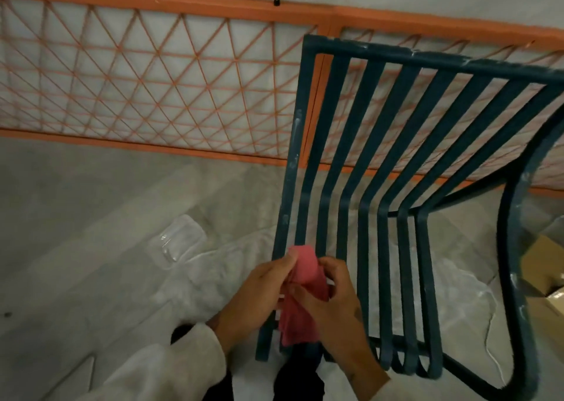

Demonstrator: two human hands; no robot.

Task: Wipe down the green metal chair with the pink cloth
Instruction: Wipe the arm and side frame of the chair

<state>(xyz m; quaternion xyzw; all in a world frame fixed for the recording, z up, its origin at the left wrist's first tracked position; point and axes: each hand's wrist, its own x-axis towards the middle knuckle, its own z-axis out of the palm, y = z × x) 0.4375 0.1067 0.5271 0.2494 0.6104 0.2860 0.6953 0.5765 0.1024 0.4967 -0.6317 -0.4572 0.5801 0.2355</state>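
Preparation stage, ahead of the first wiping stroke. At far left, a clear plastic wrapper (183,239) lies on the grey floor (76,217), well apart from the work; behind it runs an orange lattice railing (152,2). My left hand (262,291), emerging from a pale fleece sleeve (171,367), pinches the left edge of the pink cloth (305,278) between thumb and curled fingers. The cloth is bunched into a long fold and hangs in front of the leftmost seat slats of the green metal chair (427,60); whether it rests on them I cannot tell. My right hand (329,300) holds the cloth's right side, fingers curled round it, so both hands are closed on fabric and neither visibly touches bare metal. Further right, the chair's slats sweep from the seat front up into the backrest, with pale smears on the top bar and the outer left slat. Its tubular armrest (511,248) curves down at the right, a cardboard box (540,260) just beyond it. Judgement: I am gathering the cloth into a pad, and no slat looks wiped yet. The next move calls for freeing one hand to steady the frame, then pressing the pad flat along a slat, beginning with the smeared left one.
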